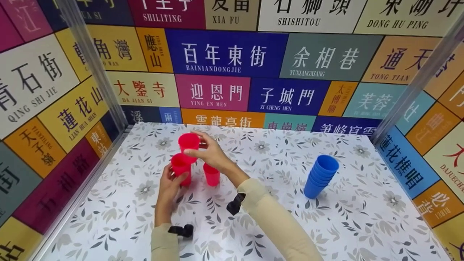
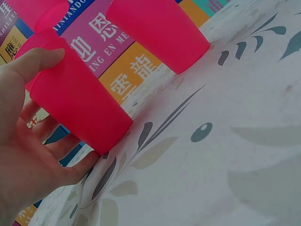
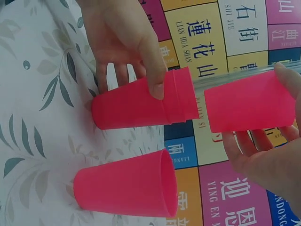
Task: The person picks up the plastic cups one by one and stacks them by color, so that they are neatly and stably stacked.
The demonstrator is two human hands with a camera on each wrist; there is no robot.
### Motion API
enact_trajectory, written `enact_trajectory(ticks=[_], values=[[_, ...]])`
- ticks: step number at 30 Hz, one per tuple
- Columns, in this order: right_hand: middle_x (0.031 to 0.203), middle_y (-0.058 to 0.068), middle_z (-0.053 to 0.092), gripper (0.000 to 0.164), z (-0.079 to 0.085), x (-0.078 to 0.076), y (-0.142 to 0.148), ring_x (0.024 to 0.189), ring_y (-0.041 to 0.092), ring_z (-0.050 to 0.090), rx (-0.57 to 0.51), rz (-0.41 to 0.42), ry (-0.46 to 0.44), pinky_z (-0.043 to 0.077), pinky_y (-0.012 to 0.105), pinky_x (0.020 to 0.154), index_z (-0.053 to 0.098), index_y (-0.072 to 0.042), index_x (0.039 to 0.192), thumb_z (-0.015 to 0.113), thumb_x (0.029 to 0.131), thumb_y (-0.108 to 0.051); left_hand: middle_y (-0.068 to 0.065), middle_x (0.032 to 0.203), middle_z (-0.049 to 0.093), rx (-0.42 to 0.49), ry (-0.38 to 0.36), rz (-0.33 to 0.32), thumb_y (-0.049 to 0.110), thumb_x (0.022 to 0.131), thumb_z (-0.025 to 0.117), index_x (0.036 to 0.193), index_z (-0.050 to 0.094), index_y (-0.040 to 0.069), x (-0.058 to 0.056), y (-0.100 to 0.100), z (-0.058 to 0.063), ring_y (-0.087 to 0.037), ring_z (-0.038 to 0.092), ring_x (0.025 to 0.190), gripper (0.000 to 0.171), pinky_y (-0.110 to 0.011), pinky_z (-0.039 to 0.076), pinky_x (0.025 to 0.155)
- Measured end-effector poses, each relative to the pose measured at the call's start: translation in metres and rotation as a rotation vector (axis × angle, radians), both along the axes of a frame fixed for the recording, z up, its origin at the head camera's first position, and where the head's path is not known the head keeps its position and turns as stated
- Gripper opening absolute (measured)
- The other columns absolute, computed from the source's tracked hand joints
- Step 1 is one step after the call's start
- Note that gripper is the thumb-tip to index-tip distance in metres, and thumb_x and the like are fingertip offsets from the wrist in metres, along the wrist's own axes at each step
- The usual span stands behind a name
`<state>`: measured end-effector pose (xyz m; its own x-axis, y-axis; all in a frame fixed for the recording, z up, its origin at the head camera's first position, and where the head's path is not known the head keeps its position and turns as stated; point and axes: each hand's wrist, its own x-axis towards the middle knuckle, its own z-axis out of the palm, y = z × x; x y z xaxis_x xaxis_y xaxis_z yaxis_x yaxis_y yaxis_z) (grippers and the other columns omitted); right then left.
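Note:
My left hand (image 1: 167, 189) grips a nested pair of red plastic cups (image 2: 82, 101) that stands upright on the table, its thumb near the rim and fingers round the far side. Just above that pair, my right hand (image 1: 214, 154) holds another red cup (image 3: 251, 103) between thumb and fingers. A small gap shows in the right wrist view between its base and the rim below. A single red cup (image 1: 212, 175) stands mouth up beside the pair, to its right, with no hand on it.
A stack of several nested blue cups (image 1: 320, 175) stands at the right of the table. The tabletop (image 1: 261, 232) has a white leaf-and-flower cloth. Walls of coloured sign panels (image 1: 226, 54) rise behind and at both sides.

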<state>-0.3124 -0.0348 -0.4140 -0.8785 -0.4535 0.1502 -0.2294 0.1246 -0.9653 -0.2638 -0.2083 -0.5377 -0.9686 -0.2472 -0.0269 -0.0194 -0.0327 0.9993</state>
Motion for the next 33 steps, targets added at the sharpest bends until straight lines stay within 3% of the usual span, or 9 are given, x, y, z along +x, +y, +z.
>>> enact_trajectory(ticks=[15, 26, 33], values=[[0.137, 0.009, 0.057, 0.069, -0.006, -0.003, -0.024, 0.123, 0.025, 0.057, 0.016, -0.025, -0.043, 0.056, 0.037, 0.097, 0.049, -0.027, 0.147, 0.080, 0.085, -0.029, -0.012, 0.151, 0.043, 0.117, 0.002, 0.001, 0.006, 0.093, 0.065, 0.150, 0.036, 0.017, 0.000, 0.002, 0.000, -0.028, 0.046, 0.135, 0.066, -0.048, 0.046, 0.110], [0.137, 0.011, 0.060, 0.068, -0.017, -0.002, -0.030, 0.124, 0.028, 0.058, 0.021, -0.026, -0.038, 0.053, 0.037, 0.102, 0.051, -0.020, 0.146, 0.080, 0.085, -0.024, -0.013, 0.149, 0.046, 0.115, -0.003, 0.014, 0.005, 0.092, 0.065, 0.151, 0.036, 0.015, 0.001, 0.004, -0.002, -0.028, 0.049, 0.131, 0.066, -0.043, 0.052, 0.099], [0.139, 0.013, 0.059, 0.067, -0.019, -0.002, -0.018, 0.129, 0.031, 0.057, -0.011, 0.006, -0.032, 0.053, 0.039, 0.103, 0.050, -0.017, 0.146, 0.078, 0.086, -0.022, -0.013, 0.151, 0.044, 0.113, -0.005, 0.020, 0.011, 0.091, 0.070, 0.151, 0.035, 0.015, 0.000, 0.003, 0.000, -0.029, 0.048, 0.134, 0.070, -0.045, 0.046, 0.109]])
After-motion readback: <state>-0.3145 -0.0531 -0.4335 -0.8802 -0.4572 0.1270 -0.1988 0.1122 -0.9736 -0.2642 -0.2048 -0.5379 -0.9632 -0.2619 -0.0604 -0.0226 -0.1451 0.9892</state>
